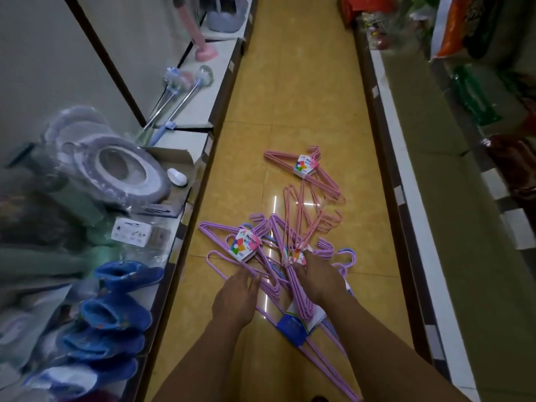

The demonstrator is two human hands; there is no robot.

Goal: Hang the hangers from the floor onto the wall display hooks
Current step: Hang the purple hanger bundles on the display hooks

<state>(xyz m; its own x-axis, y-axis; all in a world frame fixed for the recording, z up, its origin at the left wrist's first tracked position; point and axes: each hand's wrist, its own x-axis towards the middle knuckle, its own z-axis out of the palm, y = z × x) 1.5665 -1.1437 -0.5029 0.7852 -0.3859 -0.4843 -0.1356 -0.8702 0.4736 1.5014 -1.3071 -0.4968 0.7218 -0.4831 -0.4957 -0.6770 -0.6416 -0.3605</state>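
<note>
Hangers (278,256): heaped mid-floor (290,97); pink bundle (304,169) apart. Right hand (319,277) grips a purple bundle; left hand (235,297), fingers straight, touches wires.

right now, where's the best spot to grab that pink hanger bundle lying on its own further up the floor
Probably at the neck of the pink hanger bundle, where its paper label bands the wires together. Come from above: it lies flat on the floor, apart from the tangled pile.
</note>
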